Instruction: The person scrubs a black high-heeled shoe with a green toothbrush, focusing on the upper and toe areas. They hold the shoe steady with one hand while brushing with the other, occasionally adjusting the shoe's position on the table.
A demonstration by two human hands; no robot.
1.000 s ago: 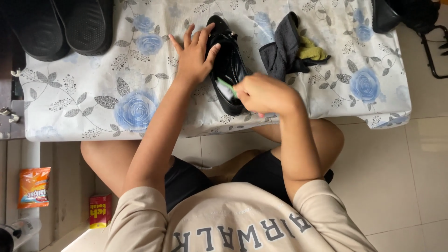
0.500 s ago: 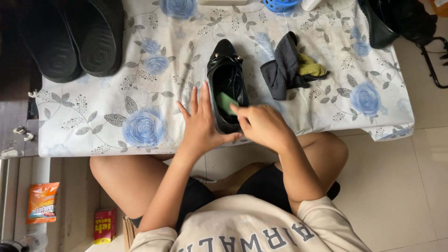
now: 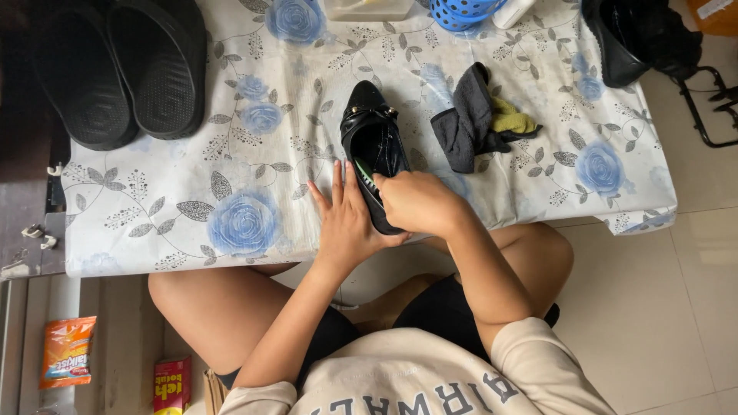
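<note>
Head view, looking down. A glossy black pointed-toe shoe with a small metal trim at the vamp [image 3: 374, 150] lies on a low table covered in white oilcloth printed with blue roses [image 3: 231, 207], near the table's front edge and roughly at its middle.

Left hand [image 3: 347, 223]: flat, fingers spread, pressed against the shoe's left side and the cloth — it steadies the shoe. Right hand [image 3: 419, 201]: curled closed over the heel end, gripping a small tool with a green-and-white tip [image 3: 364, 172] that reaches into the shoe's opening. The tool looks like a small brush; too much is covered to be sure.

Progress, as a judgement: work on the inside of the shoe is under way, not finished — the tip sits at the near part of the insole, and the toe section seems yet unreached.

Orientation: long axis runs away from the person, slightly tilted; toe points to the table's far side, heel toward the body, opening upward.

Nearby: a crumpled dark grey cloth with a yellow rag [image 3: 480, 119], just right of the shoe.
</note>
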